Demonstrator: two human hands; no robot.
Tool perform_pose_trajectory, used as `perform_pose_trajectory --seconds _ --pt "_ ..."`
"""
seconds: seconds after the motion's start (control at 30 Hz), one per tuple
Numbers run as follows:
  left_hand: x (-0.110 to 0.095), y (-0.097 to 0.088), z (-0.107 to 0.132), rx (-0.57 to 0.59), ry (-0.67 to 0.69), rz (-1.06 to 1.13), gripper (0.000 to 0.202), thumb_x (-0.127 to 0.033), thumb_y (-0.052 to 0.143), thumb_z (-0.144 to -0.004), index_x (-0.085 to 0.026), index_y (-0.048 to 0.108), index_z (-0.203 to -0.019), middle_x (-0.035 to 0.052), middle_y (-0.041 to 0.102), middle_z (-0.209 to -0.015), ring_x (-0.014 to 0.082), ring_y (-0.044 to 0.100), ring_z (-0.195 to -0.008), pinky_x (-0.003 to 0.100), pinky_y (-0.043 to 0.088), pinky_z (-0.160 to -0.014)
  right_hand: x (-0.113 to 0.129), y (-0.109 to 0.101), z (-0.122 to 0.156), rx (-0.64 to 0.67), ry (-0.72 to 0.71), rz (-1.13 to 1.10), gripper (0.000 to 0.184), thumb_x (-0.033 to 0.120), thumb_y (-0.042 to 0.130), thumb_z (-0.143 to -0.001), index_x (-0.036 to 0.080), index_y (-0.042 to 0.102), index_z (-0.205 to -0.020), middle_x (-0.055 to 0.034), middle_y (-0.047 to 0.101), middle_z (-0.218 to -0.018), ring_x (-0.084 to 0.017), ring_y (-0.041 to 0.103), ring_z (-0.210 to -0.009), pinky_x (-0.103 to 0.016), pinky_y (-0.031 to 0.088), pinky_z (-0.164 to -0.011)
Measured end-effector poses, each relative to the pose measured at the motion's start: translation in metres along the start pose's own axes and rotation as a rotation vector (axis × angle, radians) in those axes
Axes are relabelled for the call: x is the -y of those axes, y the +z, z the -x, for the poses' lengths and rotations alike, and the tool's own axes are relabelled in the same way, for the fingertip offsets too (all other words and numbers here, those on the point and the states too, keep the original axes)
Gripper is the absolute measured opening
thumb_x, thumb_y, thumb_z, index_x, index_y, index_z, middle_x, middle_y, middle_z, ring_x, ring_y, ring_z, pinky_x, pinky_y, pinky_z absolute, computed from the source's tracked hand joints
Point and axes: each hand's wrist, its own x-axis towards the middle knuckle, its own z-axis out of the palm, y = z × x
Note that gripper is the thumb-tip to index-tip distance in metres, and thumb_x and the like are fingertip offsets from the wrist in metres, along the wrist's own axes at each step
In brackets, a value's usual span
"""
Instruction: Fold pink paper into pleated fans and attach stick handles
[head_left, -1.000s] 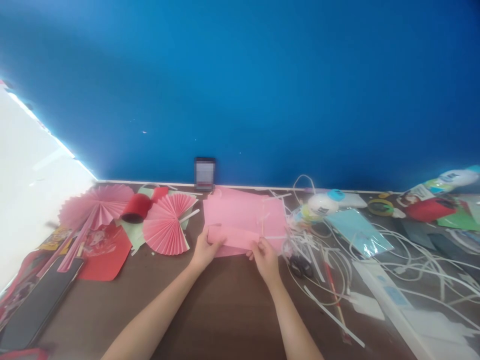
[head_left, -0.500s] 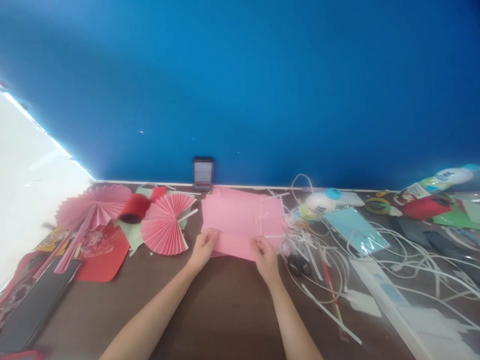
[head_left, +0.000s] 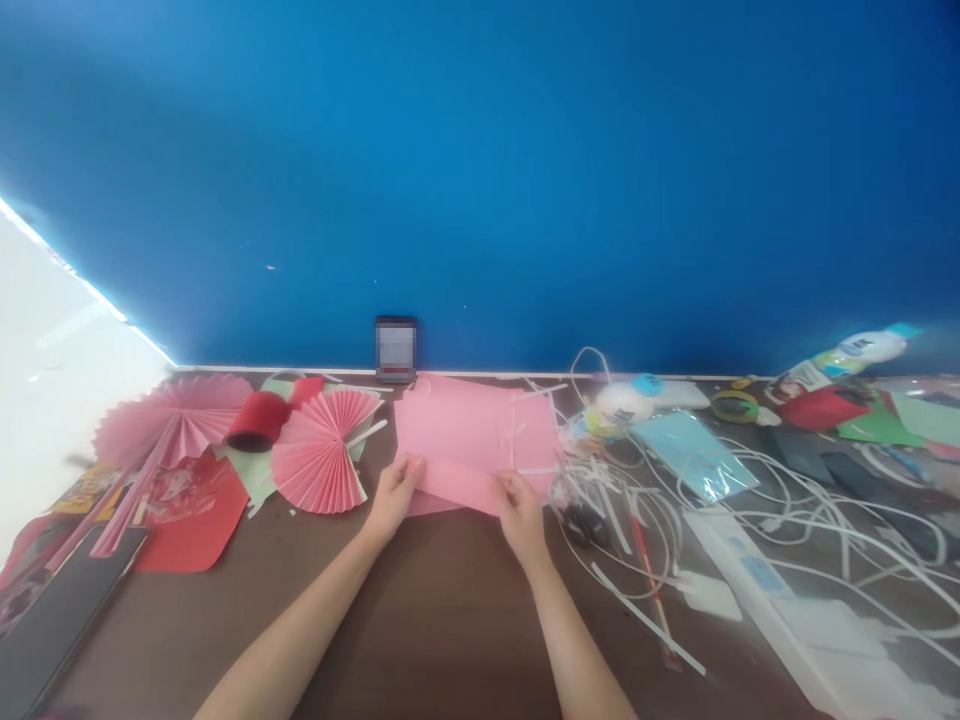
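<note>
Pink paper (head_left: pixel 465 425) lies on the dark table against the wall side, and its near edge is lifted and slightly bowed. My left hand (head_left: pixel 395 492) pinches that edge at its left end. Farther right, my right hand (head_left: pixel 519 510) has thumb and fingers closed on the same edge. More pink paper shows beneath the raised part. Thin pale strips lie on the right side of the paper. A pleated pink paper fan (head_left: pixel 324 455) rests left of my left hand, with a white strip at its centre.
At left are a larger pink fan (head_left: pixel 180 420), a red tube (head_left: pixel 259 420), a red sheet (head_left: pixel 193 515) and a dark phone-like slab (head_left: pixel 67 610). On the right lie scissors (head_left: pixel 585 525), tangled white cables, a glue bottle (head_left: pixel 622 402), a blue packet (head_left: pixel 697 455) and a power strip (head_left: pixel 761 590).
The view has shifted a little, so most things sit farther left. The near edge of the pink paper looks more raised and curved between my hands.
</note>
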Motion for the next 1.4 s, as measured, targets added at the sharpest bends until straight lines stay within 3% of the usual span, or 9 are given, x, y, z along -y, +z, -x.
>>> perform_pose_trajectory --seconds 0.13,0.3,0.5,0.73,0.97,1.13,1.4 --pt "0.0 0.0 0.0 0.025 -0.013 0.04 0.026 -0.041 0.051 -0.079 -0.015 0.054 -0.074 -0.0002 0.052 -0.071 0.0123 0.046 -0.069 0.021 0.036 -0.065 0.001 0.003 0.002 -0.027 -0.007 0.016 0.023 0.038 0.05 -0.08 0.017 0.056 -0.074 -0.0007 0.056 -0.065 -0.015 0.053 -0.064 -0.025 0.043 -0.059" --pt "0.0 -0.001 -0.001 -0.007 0.006 0.002 0.025 -0.038 0.053 -0.078 -0.014 0.06 -0.082 0.0026 0.059 -0.077 0.0147 0.053 -0.074 0.022 0.04 -0.069 0.008 0.006 0.003 0.076 0.115 -0.196 0.032 0.037 0.06 -0.072 0.019 0.054 -0.099 -0.0035 0.061 -0.086 -0.014 0.055 -0.06 -0.026 0.046 -0.052" --pt "-0.004 -0.001 -0.001 0.107 -0.099 0.155 0.03 -0.033 0.061 -0.071 -0.014 0.059 -0.095 0.0045 0.062 -0.085 0.0163 0.057 -0.078 0.026 0.045 -0.071 0.002 0.009 0.001 0.151 0.203 -0.326 0.023 0.034 0.062 -0.071 0.017 0.054 -0.083 0.0044 0.054 -0.054 -0.01 0.047 -0.045 -0.022 0.037 -0.043" --pt "0.004 -0.003 -0.004 0.132 -0.235 0.397 0.028 -0.028 0.065 -0.068 -0.015 0.061 -0.092 0.0034 0.063 -0.08 0.0158 0.06 -0.072 0.027 0.048 -0.063 -0.008 0.011 -0.001 0.203 0.256 -0.565 0.02 0.029 0.064 -0.069 0.017 0.056 -0.082 0.0031 0.055 -0.058 -0.009 0.046 -0.048 -0.021 0.033 -0.044" --pt "0.001 -0.007 -0.005 0.182 -0.352 0.548 0.014 -0.02 0.068 -0.066 -0.014 0.062 -0.078 0.003 0.064 -0.078 0.0143 0.061 -0.072 0.03 0.051 -0.071 0.0 0.009 -0.003 0.167 0.312 -0.647 0.018 0.022 0.065 -0.062 0.018 0.067 -0.08 -0.0009 0.059 -0.073 -0.01 0.048 -0.056 -0.022 0.037 -0.048" --pt "0.0 -0.007 -0.007 0.208 -0.441 0.708 0.022 -0.022 0.06 -0.075 -0.016 0.058 -0.096 0.0102 0.066 -0.097 0.0216 0.061 -0.095 0.042 0.045 -0.09 0.001 0.009 -0.003 0.143 0.263 -0.616 0.012 0.017 0.062 -0.059 0.021 0.069 -0.068 -0.0045 0.061 -0.093 -0.013 0.052 -0.066 -0.023 0.039 -0.05" --pt "-0.006 -0.001 -0.001 0.27 -0.378 0.786 0.04 -0.01 0.063 -0.069 -0.013 0.055 -0.108 0.01 0.063 -0.108 0.0215 0.052 -0.113 0.039 0.031 -0.106 -0.005 0.011 -0.003 0.142 0.17 -0.48 0.017 0.017 0.059 -0.065 0.022 0.07 -0.076 -0.0042 0.062 -0.101 -0.008 0.048 -0.055 -0.024 0.039 -0.048"
